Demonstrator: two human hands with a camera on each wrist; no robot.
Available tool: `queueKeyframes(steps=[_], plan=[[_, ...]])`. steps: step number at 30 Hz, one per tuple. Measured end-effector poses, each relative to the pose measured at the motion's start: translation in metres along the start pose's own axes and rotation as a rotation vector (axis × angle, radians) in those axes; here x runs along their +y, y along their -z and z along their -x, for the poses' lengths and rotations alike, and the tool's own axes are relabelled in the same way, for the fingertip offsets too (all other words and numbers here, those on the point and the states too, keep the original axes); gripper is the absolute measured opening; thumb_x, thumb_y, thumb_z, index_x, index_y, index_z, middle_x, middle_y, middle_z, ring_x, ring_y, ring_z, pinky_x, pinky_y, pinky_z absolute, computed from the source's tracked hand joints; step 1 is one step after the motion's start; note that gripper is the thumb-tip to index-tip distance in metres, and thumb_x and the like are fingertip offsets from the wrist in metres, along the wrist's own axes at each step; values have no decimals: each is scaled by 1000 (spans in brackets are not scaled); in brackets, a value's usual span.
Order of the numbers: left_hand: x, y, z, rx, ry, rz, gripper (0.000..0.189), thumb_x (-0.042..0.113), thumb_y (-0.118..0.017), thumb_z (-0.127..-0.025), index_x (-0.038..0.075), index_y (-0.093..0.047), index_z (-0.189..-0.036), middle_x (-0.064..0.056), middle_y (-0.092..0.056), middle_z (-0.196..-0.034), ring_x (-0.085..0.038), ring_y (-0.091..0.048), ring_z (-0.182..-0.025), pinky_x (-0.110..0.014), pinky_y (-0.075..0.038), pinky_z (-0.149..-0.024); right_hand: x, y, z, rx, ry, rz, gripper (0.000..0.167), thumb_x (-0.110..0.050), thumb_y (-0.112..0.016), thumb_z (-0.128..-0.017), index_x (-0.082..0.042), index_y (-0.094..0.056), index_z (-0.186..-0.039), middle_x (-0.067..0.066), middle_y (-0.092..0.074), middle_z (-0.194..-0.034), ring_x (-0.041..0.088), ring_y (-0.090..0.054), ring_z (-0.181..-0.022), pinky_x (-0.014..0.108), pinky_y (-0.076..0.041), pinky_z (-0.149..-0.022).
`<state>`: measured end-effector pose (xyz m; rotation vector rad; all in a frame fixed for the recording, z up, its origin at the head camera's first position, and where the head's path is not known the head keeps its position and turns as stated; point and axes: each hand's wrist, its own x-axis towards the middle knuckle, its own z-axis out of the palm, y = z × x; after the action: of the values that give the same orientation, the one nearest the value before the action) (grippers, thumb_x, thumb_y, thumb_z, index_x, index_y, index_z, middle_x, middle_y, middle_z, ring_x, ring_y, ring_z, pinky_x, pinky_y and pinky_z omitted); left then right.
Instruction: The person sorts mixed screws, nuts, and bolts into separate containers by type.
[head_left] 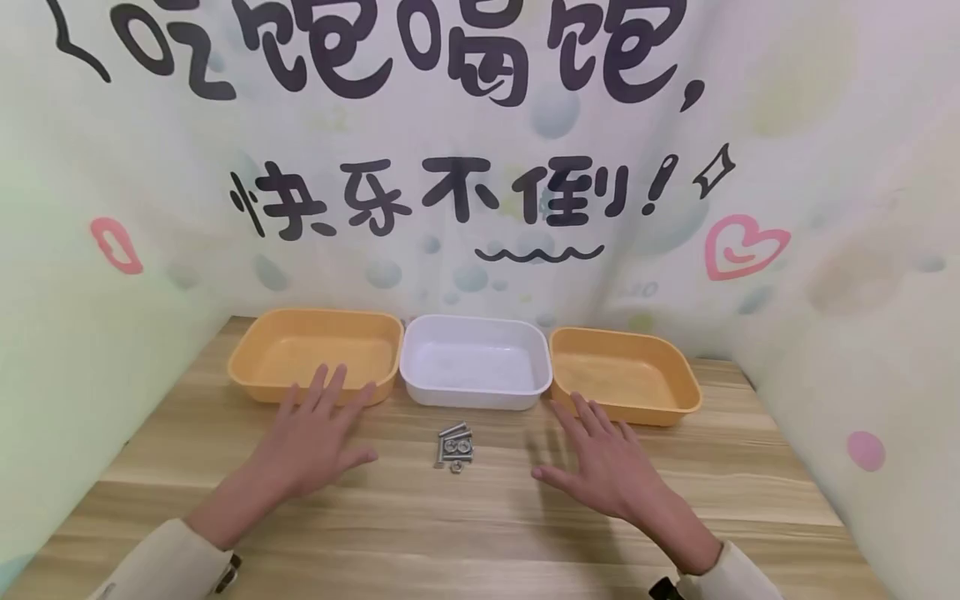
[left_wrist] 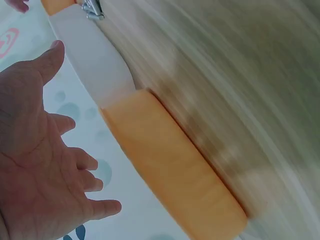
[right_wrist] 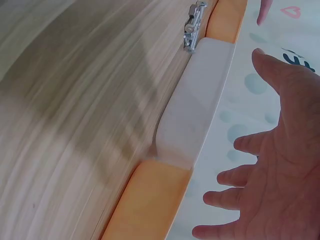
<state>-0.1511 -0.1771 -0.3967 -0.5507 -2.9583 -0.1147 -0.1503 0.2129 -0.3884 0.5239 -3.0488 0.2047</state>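
My left hand [head_left: 311,446] is held out with its fingers spread, in front of the left orange tray [head_left: 322,392]. On the other side, my right hand [head_left: 606,462] is spread the same way before the right orange tray [head_left: 630,414]. Neither hand holds anything. Between them a small cluster of metal bolts [head_left: 454,432] and a nut [head_left: 457,467] lies on the table. Both wrist views show the palms and spread fingers; there the bolts [right_wrist: 192,27] appear near the white tray [right_wrist: 197,95].
A white tray [head_left: 476,398] stands between the two orange ones, all three in a row along the back of the wooden table [head_left: 450,533]. Behind them hangs a printed cloth [head_left: 450,275] with dark lettering. More cloth walls in the left and right sides.
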Motion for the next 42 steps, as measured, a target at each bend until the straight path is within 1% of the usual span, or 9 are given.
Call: queueKeyframes(steps=[6,11,17,23,27,31,36,39,42], plan=[[-19,13,-14,-28,43,-5,85,61,-59,-87,14,-31,-152,-30,-22,-154,-51,-15,-142,-72,-17,-106,-10,-4,-7,27,28,-18,93,-71,-60,-80,-23,-30,-153,12,-24,-159,39,-29,-142,65,-32,-103],[-52,31,-33,-88,108,1,84,62,-51,-91,11,-26,-153,-31,-16,-155,-52,-8,-142,-71,-11,-108,-21,-3,-17,37,73,-47,92,-73,-56,-81,-21,-31,-153,13,-26,-158,38,-28,-143,60,-34,-106],[-92,49,-53,-99,141,-46,85,61,-48,-93,4,-24,-152,-34,-19,-152,-59,-13,-137,-74,-20,-102,-42,-1,-30,-18,85,-76,91,-78,-50,-81,-20,-36,-151,15,-36,-153,36,-36,-139,57,-39,-103],[-120,63,-65,-176,237,35,97,73,-36,-90,3,-15,-153,-33,-16,-153,-60,-10,-136,-78,-16,-99,-63,-3,-46,-54,88,-118,87,-71,-59,-81,-20,-39,-149,10,-48,-145,30,-48,-131,48,-43,-102],[-132,68,-73,-188,279,43,94,69,-40,-91,1,-17,-152,-32,-25,-149,-58,-23,-131,-77,-24,-94,-76,-6,-54,-89,71,-151,81,-66,-63,-81,-20,-45,-145,10,-61,-130,29,-61,-114,47,-49,-92],[-144,71,-78,-212,337,78,94,69,-43,-90,1,-19,-151,-34,-36,-142,-57,-36,-123,-76,-30,-89,-86,-10,-62,-110,57,-191,73,-60,-67,-82,-16,-53,-137,10,-68,-117,29,-65,-104,46,-52,-85],[-154,73,-81,-294,416,152,98,73,-37,-90,0,-17,-152,-36,-33,-144,-58,-34,-125,-74,-27,-95,-93,-16,-70,-127,40,-255,51,-48,-71,-83,-11,-68,-118,5,-71,-106,22,-65,-90,40,-52,-79],[-157,74,-83,-327,441,176,91,66,-38,-93,-5,-25,-148,-35,-32,-145,-56,-33,-127,-71,-31,-98,-95,-18,-74,-174,-3,-352,36,-41,-72,-83,-11,-73,-103,0,-70,-85,16,-63,-71,33,-51,-65],[-161,74,-85,-351,458,195,79,56,-40,-94,-8,-38,-140,-34,-41,-138,-53,-42,-121,-66,-38,-95,-98,-21,-77,-252,-74,-488,26,-35,-72,-84,-10,-74,-91,-1,-66,-68,13,-62,-56,29,-51,-53]])
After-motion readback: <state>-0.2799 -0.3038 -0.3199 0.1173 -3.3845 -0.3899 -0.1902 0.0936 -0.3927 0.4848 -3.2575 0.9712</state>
